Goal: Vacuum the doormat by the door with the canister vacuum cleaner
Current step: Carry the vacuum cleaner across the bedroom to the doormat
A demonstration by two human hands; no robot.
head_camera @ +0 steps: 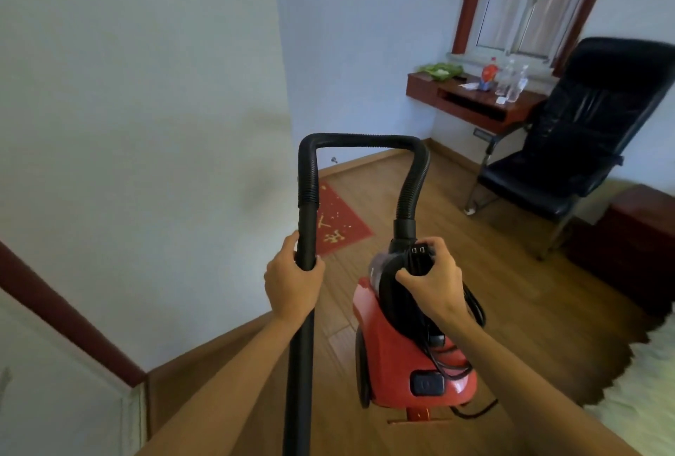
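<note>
A red canister vacuum (398, 357) hangs above the wooden floor, carried by its black top handle and plug in my right hand (431, 276). My left hand (292, 280) grips the upright black wand (303, 328). A black ribbed hose (365, 140) loops from the wand's top over to the canister. The red doormat (341, 222) with gold characters lies on the floor ahead, beside the wall corner, partly hidden behind the wand.
A white wall (146, 127) fills the left. A black chair (584, 141) stands at the right under a red wall shelf (475, 105) with bottles. A dark red cabinet (632, 247) and a white fluffy rug (643, 401) sit at the right edge.
</note>
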